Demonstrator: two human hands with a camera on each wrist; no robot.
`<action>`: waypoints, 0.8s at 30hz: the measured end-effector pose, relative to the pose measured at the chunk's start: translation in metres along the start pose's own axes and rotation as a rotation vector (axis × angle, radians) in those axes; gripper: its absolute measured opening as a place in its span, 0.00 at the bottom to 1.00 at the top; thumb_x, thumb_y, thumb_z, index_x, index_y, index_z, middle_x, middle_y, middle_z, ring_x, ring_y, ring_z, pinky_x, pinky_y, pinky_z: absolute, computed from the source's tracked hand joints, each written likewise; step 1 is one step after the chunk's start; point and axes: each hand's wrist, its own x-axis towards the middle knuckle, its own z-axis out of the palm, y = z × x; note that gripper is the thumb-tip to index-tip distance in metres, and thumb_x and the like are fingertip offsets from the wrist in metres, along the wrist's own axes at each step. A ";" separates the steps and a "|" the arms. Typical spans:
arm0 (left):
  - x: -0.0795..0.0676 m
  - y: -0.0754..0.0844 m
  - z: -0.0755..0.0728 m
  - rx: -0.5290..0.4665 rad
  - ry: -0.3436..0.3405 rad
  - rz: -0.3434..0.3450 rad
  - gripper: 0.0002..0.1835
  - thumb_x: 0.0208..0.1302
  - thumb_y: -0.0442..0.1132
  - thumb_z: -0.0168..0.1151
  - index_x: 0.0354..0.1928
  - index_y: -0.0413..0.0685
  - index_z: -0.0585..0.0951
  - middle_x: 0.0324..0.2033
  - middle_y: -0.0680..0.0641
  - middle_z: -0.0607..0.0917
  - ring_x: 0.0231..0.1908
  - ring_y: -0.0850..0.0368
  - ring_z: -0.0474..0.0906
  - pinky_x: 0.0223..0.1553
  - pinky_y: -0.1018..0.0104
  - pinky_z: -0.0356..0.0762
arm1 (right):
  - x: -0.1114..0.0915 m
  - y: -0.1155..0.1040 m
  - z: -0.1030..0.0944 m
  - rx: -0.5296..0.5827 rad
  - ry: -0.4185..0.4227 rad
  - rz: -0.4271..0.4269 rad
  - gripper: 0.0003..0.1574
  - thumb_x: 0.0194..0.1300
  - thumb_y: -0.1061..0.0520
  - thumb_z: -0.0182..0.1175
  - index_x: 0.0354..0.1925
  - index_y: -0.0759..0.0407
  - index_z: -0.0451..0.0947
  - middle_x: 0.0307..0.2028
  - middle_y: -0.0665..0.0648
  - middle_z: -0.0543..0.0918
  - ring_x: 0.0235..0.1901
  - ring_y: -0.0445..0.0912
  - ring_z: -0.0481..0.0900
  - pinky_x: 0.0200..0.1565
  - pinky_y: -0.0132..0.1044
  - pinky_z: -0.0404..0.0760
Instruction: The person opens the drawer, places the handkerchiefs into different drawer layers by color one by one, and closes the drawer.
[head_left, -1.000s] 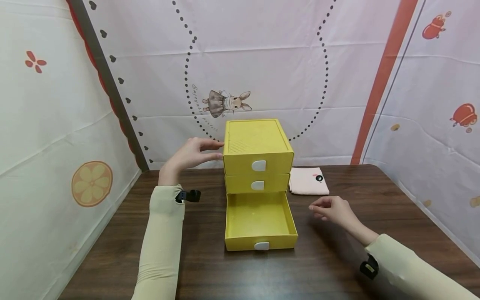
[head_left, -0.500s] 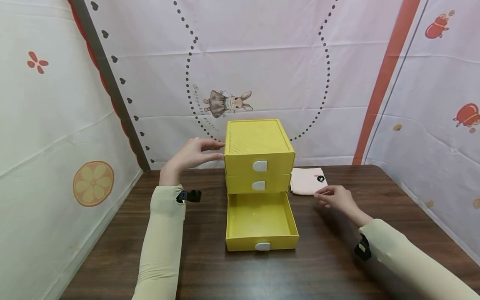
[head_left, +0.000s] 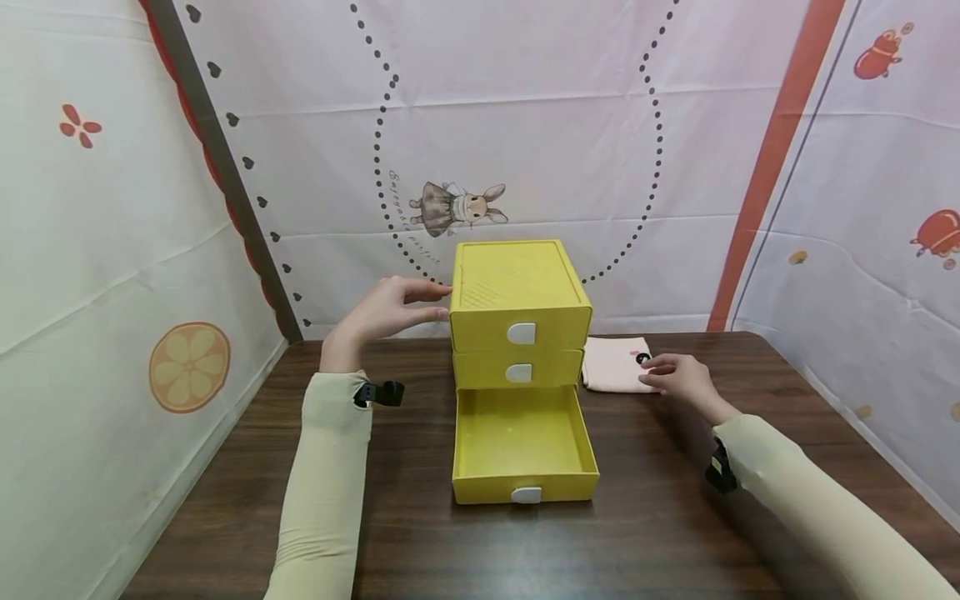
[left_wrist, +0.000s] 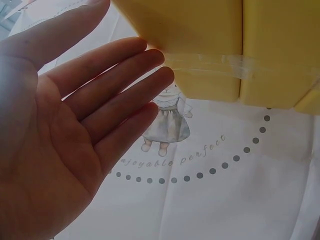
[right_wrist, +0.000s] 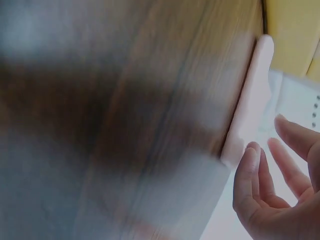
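A yellow three-tier drawer unit (head_left: pixel 521 275) stands mid-table, its bottom drawer (head_left: pixel 517 433) pulled out with nothing inside. My left hand (head_left: pixel 382 312) is at the unit's upper left side, fingertips right at its wall. The left wrist view shows its fingers (left_wrist: pixel 120 82) extended and the palm holding nothing. To the right of the unit lies a folded pale pink cloth (head_left: pixel 613 364) with a dark round print. Over the cloth's right edge is my right hand (head_left: pixel 684 381), fingers loosely bent. In the right wrist view its fingertips (right_wrist: pixel 248 157) are close to the cloth's corner, thumb and fingers apart.
The brown wooden table (head_left: pixel 420 550) carries the unit and the cloth. Printed white curtains (head_left: pixel 525 150) hang behind and along both sides. Clear tape (left_wrist: pixel 210 64) runs across the unit's yellow panels. Each wrist wears a black strap.
My right hand has moved forward, away from the body, from bare table beside the drawer to the cloth's right edge. The left hand, drawer unit and cloth have stayed put.
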 end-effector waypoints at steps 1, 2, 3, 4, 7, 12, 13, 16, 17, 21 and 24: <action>0.000 0.000 0.000 -0.002 -0.001 0.002 0.31 0.56 0.62 0.64 0.59 0.58 0.77 0.57 0.50 0.79 0.59 0.54 0.74 0.60 0.51 0.70 | 0.002 0.002 -0.001 -0.008 0.002 0.000 0.27 0.62 0.51 0.63 0.54 0.67 0.77 0.50 0.72 0.80 0.41 0.55 0.83 0.36 0.40 0.84; 0.000 0.000 0.000 -0.001 -0.001 0.003 0.31 0.56 0.62 0.63 0.59 0.58 0.77 0.57 0.50 0.79 0.59 0.54 0.73 0.61 0.51 0.70 | 0.004 0.003 -0.002 -0.013 0.000 0.004 0.27 0.62 0.51 0.63 0.54 0.67 0.77 0.50 0.72 0.80 0.41 0.55 0.83 0.36 0.39 0.83; 0.000 0.000 0.000 0.001 -0.001 0.003 0.30 0.56 0.62 0.63 0.59 0.59 0.77 0.57 0.50 0.79 0.59 0.54 0.73 0.61 0.51 0.70 | 0.007 0.004 -0.004 -0.018 -0.001 0.008 0.27 0.62 0.50 0.64 0.54 0.67 0.77 0.50 0.72 0.80 0.40 0.54 0.83 0.35 0.37 0.83; 0.000 0.001 0.000 0.001 0.000 0.003 0.30 0.56 0.62 0.63 0.59 0.59 0.77 0.57 0.51 0.79 0.59 0.54 0.73 0.61 0.51 0.70 | 0.009 0.005 -0.005 -0.027 -0.004 0.009 0.27 0.62 0.50 0.63 0.53 0.66 0.77 0.50 0.72 0.80 0.39 0.53 0.83 0.34 0.36 0.82; 0.000 0.001 0.000 0.002 0.000 0.006 0.30 0.56 0.62 0.63 0.59 0.59 0.77 0.57 0.51 0.79 0.59 0.54 0.73 0.61 0.51 0.70 | 0.014 0.009 -0.008 -0.038 -0.016 0.014 0.26 0.63 0.50 0.63 0.53 0.67 0.77 0.49 0.71 0.80 0.34 0.49 0.84 0.34 0.36 0.81; 0.000 0.002 0.000 0.001 0.000 0.007 0.30 0.56 0.62 0.63 0.59 0.58 0.77 0.58 0.51 0.79 0.59 0.54 0.73 0.61 0.52 0.70 | 0.024 0.016 -0.010 -0.038 -0.047 0.011 0.27 0.62 0.51 0.63 0.54 0.68 0.77 0.50 0.71 0.80 0.36 0.50 0.83 0.36 0.38 0.81; 0.000 0.002 0.000 0.003 0.001 0.007 0.30 0.56 0.62 0.64 0.59 0.58 0.77 0.58 0.51 0.79 0.59 0.54 0.73 0.61 0.52 0.70 | 0.026 0.018 -0.010 -0.033 -0.059 0.015 0.28 0.62 0.50 0.63 0.54 0.68 0.76 0.52 0.71 0.79 0.39 0.52 0.83 0.37 0.38 0.82; 0.000 0.002 0.000 0.007 0.002 0.008 0.30 0.56 0.62 0.64 0.59 0.58 0.77 0.57 0.51 0.79 0.59 0.55 0.73 0.61 0.52 0.70 | 0.032 0.023 -0.009 -0.010 -0.098 0.028 0.30 0.62 0.50 0.64 0.56 0.67 0.75 0.55 0.73 0.76 0.48 0.57 0.80 0.37 0.36 0.82; 0.000 0.002 0.000 0.007 0.002 0.007 0.30 0.56 0.62 0.64 0.59 0.58 0.77 0.57 0.51 0.79 0.59 0.55 0.73 0.61 0.52 0.70 | 0.035 0.025 -0.008 -0.004 -0.110 0.033 0.31 0.61 0.50 0.64 0.57 0.67 0.74 0.56 0.73 0.75 0.50 0.58 0.78 0.37 0.35 0.82; 0.000 0.001 0.000 0.001 0.001 0.008 0.30 0.56 0.61 0.64 0.59 0.58 0.77 0.57 0.51 0.79 0.59 0.55 0.74 0.60 0.52 0.71 | 0.042 0.030 -0.008 0.035 -0.141 0.048 0.32 0.61 0.50 0.65 0.59 0.66 0.73 0.58 0.74 0.72 0.54 0.59 0.74 0.36 0.30 0.80; 0.000 0.001 -0.001 0.000 0.002 0.009 0.30 0.56 0.61 0.64 0.59 0.58 0.77 0.58 0.51 0.79 0.59 0.55 0.74 0.60 0.53 0.71 | 0.045 0.031 -0.007 0.056 -0.157 0.053 0.33 0.61 0.51 0.65 0.60 0.66 0.72 0.59 0.75 0.70 0.56 0.60 0.72 0.37 0.30 0.79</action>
